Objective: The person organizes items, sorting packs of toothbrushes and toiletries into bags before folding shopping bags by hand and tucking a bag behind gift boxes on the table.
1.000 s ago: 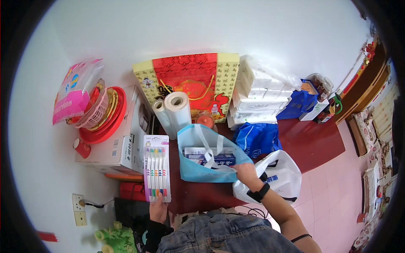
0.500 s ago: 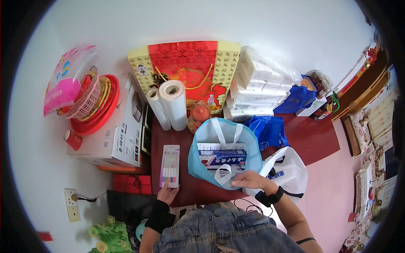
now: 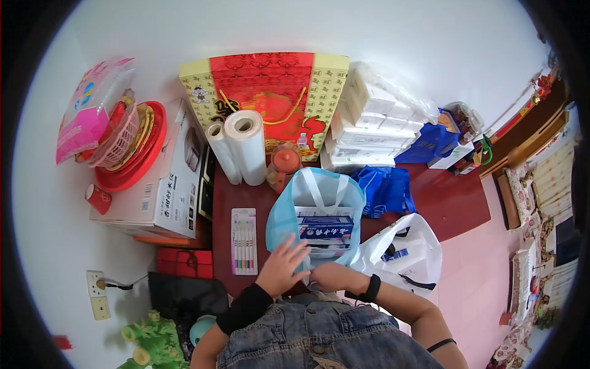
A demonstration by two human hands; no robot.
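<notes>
I see left hand (image 3: pixel 284 265), fingers apart, by light-blue bag (image 3: pixel 281 216) | right hand (image 3: pixel 329 277) touching it, finger closure unclear

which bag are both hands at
The light blue bag, open with a navy box inside; the left hand and right hand are at its near side. The white bag and both dark blue bags sit farther right.
</notes>
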